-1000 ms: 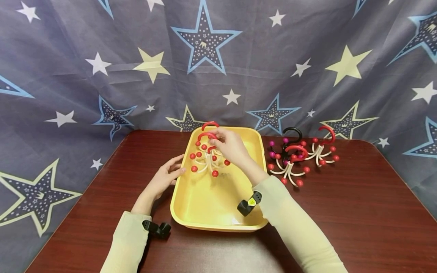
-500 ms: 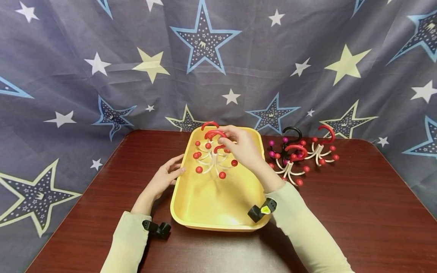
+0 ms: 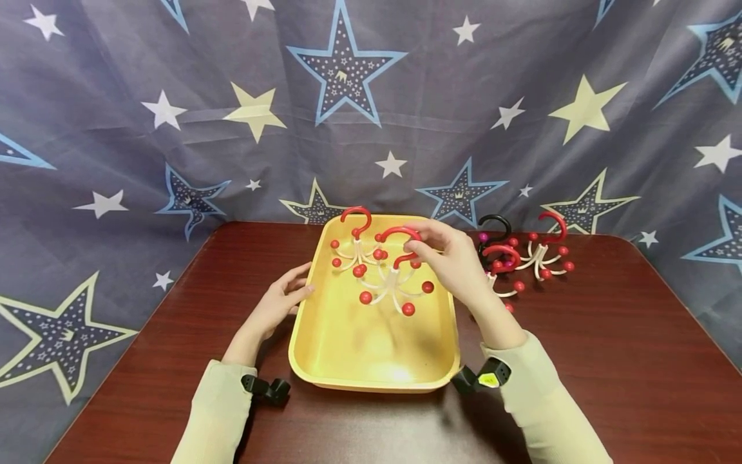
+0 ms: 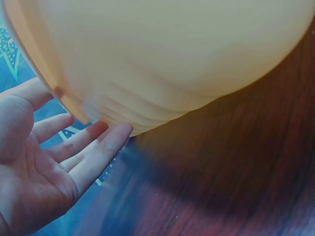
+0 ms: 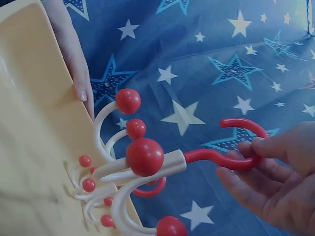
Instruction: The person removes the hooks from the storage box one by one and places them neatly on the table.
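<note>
My right hand [image 3: 449, 258] pinches the red hook of a multi-arm hook hanger [image 3: 394, 283] by its curve. Its white curved arms, tipped with red balls, hang over the middle of the yellow tub [image 3: 324, 361]. In the right wrist view the hanger [image 5: 172, 162] reaches from the fingers toward the tub. A second red-and-white hanger [image 3: 357, 248] stands inside the tub at its far left. On the tub's left side, my left hand [image 3: 278, 299] touches the rim with the thumb. Its extended fingers [image 4: 93, 157] lie against the outer wall.
Right of the tub, on the dark wood table [image 3: 603, 361], stand a near red-and-white hanger [image 3: 501, 258], another behind it [image 3: 542, 254] and a black hanger [image 3: 495, 225] with pink balls. A star-patterned cloth [image 3: 371, 129] hangs behind the table.
My right hand has moved right and slightly nearer with the hanger, away from the one standing at the tub's far left. The left hand has stayed at the tub.
</note>
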### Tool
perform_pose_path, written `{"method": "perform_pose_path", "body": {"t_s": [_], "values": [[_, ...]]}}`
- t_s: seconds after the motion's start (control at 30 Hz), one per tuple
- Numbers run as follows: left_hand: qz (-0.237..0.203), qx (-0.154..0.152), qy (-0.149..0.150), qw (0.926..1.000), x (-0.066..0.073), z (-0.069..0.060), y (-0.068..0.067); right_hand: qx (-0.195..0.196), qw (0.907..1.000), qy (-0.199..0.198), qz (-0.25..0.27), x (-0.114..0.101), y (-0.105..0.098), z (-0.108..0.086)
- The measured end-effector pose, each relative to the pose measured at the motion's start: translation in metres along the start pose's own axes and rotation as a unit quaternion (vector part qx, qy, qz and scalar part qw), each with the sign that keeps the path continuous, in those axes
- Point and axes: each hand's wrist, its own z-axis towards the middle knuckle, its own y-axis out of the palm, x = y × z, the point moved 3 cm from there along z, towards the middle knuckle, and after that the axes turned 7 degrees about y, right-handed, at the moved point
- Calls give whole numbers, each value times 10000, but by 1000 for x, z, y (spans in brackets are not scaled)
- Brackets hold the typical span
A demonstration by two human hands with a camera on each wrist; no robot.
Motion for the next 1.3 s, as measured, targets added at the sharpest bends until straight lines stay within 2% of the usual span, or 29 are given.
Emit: {"method": "perform_pose_path", "body": {"t_s": [0.4,0.8,1.17,1.3], "values": [[1,-48,31,10000,0,1,0,498,9986,92,-162,15,-36,-25],[42,17,-22,10000,0,0,-1,960,9945,-186,-372,24,-67,-42],[42,-21,41,10000,-3,1,-1,1123,9892,-212,-918,26,-93,-49],[67,-17,26,10000,-3,0,-1,1100,9877,-104,-1105,29,-103,-51]]}}
